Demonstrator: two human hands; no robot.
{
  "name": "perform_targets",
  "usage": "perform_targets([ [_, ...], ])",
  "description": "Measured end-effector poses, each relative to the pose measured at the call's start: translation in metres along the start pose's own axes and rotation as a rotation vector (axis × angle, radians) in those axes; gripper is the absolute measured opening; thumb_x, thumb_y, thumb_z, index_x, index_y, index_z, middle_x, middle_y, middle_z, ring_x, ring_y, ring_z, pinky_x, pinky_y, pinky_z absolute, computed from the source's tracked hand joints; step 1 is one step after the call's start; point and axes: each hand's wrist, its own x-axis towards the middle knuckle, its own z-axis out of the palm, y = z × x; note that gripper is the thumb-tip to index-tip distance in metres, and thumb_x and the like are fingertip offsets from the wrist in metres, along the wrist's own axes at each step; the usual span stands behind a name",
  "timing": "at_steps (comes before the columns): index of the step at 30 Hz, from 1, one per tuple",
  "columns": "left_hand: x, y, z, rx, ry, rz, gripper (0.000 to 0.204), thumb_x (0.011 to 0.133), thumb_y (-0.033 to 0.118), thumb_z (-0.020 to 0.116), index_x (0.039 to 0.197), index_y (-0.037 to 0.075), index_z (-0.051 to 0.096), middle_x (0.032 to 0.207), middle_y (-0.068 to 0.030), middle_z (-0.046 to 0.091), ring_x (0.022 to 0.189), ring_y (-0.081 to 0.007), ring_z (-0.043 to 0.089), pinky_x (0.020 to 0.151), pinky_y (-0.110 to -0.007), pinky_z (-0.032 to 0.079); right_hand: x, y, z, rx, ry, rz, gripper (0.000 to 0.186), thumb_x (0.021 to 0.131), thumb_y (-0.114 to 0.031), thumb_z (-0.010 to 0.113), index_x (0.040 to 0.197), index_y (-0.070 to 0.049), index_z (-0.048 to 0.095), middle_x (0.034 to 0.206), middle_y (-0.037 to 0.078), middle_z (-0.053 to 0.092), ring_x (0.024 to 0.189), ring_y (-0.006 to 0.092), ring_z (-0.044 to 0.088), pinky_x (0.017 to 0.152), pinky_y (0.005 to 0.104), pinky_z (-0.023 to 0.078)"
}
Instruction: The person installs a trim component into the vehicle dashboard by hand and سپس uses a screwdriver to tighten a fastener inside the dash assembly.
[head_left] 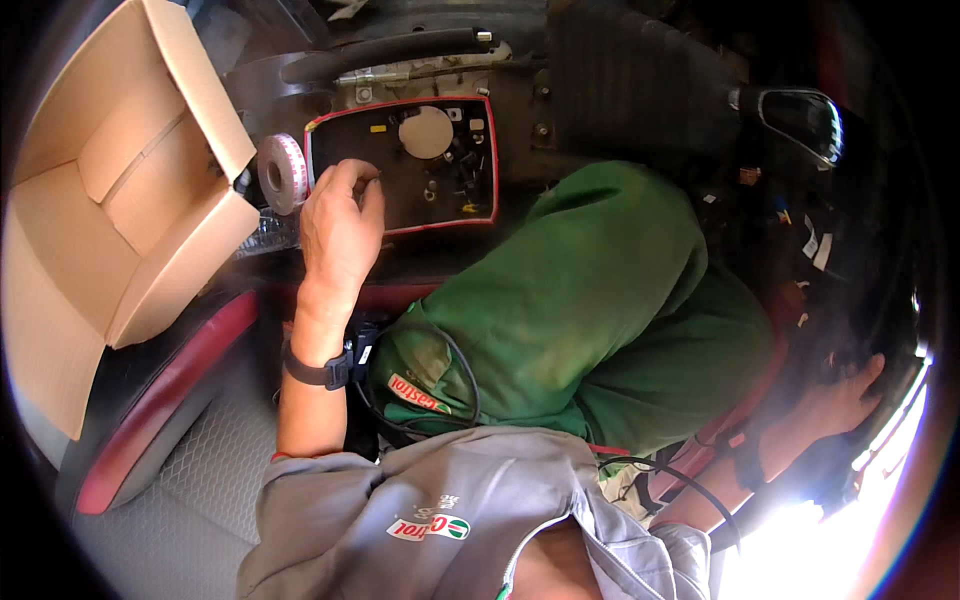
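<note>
My left hand (343,212) is over the left end of a shallow black tray (400,195) with a red rim. Its fingers are curled together near the tray's edge; whatever they may hold is hidden. Inside the tray are a round pale disc (426,132), a small yellow piece (378,129) and several small fasteners and clips. A roll of white and pink tape (283,174) stands against the tray's left side, right by my left hand. Far to the right, my right hand (845,398) reaches down beside the seat in shadow, its fingers apart, with nothing visible in them.
An open cardboard box (140,190) stands at the left beside a grey seat with red trim (165,405). Behind the tray lies a handbrake lever (390,52). A gear lever (800,122) is at the far right. Scraps (815,245) lie on the dark floor. A cable (470,375) loops over my knee.
</note>
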Motion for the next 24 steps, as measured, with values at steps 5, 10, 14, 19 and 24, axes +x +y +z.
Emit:
perform_targets([
  [5, 0.013, 0.016, 0.009, 0.016, -0.028, 0.317, 0.024, 0.080, 0.007, 0.073, 0.104, 0.007, 0.069, 0.112, -0.0118, 0.067, 0.108, -0.0340, 0.062, 0.089, -0.042, 0.051, -0.005, 0.001, 0.002, 0.073, 0.020, -0.039, 0.064, 0.091, -0.045, 0.072, 0.116, 0.012, 0.059, 0.104, 0.023, 0.071, 0.091, 0.0274, 0.070, 0.078, 0.0354, 0.058],
  [10, 0.027, 0.028, 0.028, 0.076, -0.291, 0.623, 0.037, 0.077, 0.008, 0.076, 0.113, 0.012, 0.067, 0.128, -0.0084, 0.061, 0.122, -0.0345, 0.054, 0.101, -0.045, 0.046, -0.012, -0.013, 0.002, -0.055, 0.033, -0.007, 0.064, 0.090, -0.046, 0.072, 0.113, 0.013, 0.060, 0.103, 0.024, 0.070, 0.090, 0.0275, 0.070, 0.075, 0.0352, 0.059],
  [14, 0.038, 0.023, 0.034, 0.232, -0.327, 0.690, 0.041, 0.075, 0.010, 0.075, 0.114, 0.019, 0.066, 0.132, -0.0046, 0.058, 0.126, -0.0297, 0.052, 0.096, -0.044, 0.046, -0.011, -0.005, 0.006, 0.056, 0.035, -0.025, 0.065, 0.090, -0.047, 0.072, 0.111, 0.013, 0.061, 0.102, 0.024, 0.070, 0.090, 0.0281, 0.070, 0.074, 0.0357, 0.059],
  [19, 0.033, 0.008, 0.027, 0.273, -0.197, 0.647, 0.032, 0.074, 0.006, 0.073, 0.104, 0.015, 0.066, 0.122, -0.0049, 0.062, 0.116, -0.0294, 0.057, 0.089, -0.044, 0.049, 0.006, 0.010, 0.003, 0.084, 0.040, -0.066, 0.065, 0.090, -0.047, 0.072, 0.111, 0.013, 0.061, 0.103, 0.024, 0.068, 0.089, 0.0280, 0.069, 0.074, 0.0361, 0.060],
  [24, 0.031, 0.000, 0.013, 0.297, -0.071, 0.512, 0.028, 0.074, 0.004, 0.074, 0.099, 0.013, 0.067, 0.113, -0.0057, 0.063, 0.108, -0.0306, 0.060, 0.085, -0.043, 0.050, 0.006, 0.008, 0.003, 0.045, 0.021, -0.079, 0.065, 0.089, -0.046, 0.074, 0.110, 0.014, 0.060, 0.106, 0.024, 0.066, 0.089, 0.0274, 0.067, 0.073, 0.0363, 0.061],
])
